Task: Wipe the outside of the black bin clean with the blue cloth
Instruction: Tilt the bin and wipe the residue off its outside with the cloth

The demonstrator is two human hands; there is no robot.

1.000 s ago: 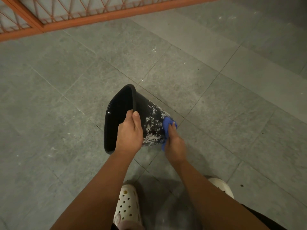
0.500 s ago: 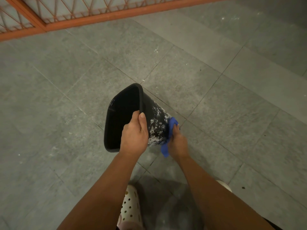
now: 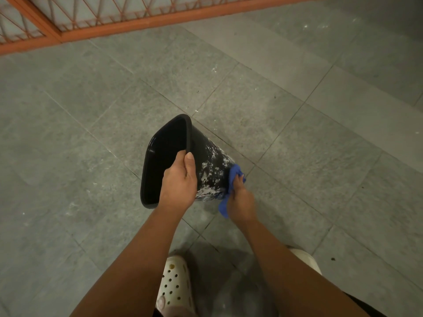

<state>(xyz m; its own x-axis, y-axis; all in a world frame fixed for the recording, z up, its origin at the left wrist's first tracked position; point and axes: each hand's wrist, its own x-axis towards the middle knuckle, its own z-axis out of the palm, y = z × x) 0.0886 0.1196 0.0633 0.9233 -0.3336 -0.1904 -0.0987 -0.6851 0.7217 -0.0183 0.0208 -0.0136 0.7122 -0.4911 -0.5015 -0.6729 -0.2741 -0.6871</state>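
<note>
The black bin (image 3: 210, 165) is tipped on its side above the floor, its open mouth turned left toward me and its outer wall flecked with white marks. My left hand (image 3: 179, 181) grips the bin's near rim, thumb on the outside and fingers curled inside. My right hand (image 3: 240, 200) holds the blue cloth (image 3: 232, 179) bunched against the bin's bottom end, with a corner of cloth hanging below the hand. The bin's base is hidden behind the cloth and hand.
Grey stone floor tiles (image 3: 91, 179) spread all round. An orange metal railing (image 3: 114, 21) runs along the top left. My white perforated clogs (image 3: 175, 284) stand at the bottom, the other shoe (image 3: 306, 259) partly hidden behind my right forearm.
The bin has swung slightly, its mouth turning more toward me. My right hand with the cloth has slid along the wall toward the bin's bottom end. The left hand keeps its grip on the rim.
</note>
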